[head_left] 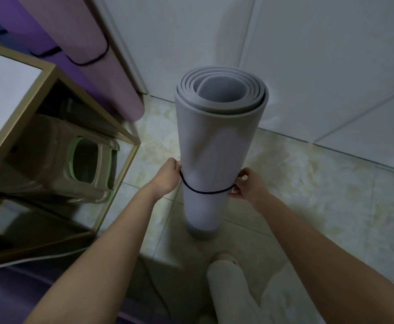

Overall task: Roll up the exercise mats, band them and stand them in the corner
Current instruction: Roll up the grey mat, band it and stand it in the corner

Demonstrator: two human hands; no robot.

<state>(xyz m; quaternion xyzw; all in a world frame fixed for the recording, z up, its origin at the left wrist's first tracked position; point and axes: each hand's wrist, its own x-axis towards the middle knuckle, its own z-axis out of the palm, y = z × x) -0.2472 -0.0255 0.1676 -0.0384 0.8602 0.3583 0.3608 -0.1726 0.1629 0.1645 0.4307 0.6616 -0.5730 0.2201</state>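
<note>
A rolled grey mat (212, 136) stands upright on the tiled floor, close to the white wall. A thin black band (205, 191) circles its lower part. My left hand (167, 177) pinches the band at the mat's left side. On the right side my right hand (244, 184) pinches the same band between thumb and fingers. Two more rolled mats lean in the corner at the upper left: a pink one (102, 59) and a purple one (27, 31), each with a dark band around it.
A gold-framed side table (57, 127) with a white top stands at the left, a beige and green plastic stool (74, 160) beneath it. A purple mat (27, 298) lies on the floor at the bottom left. My pale-trousered knee (228, 277) is bottom centre.
</note>
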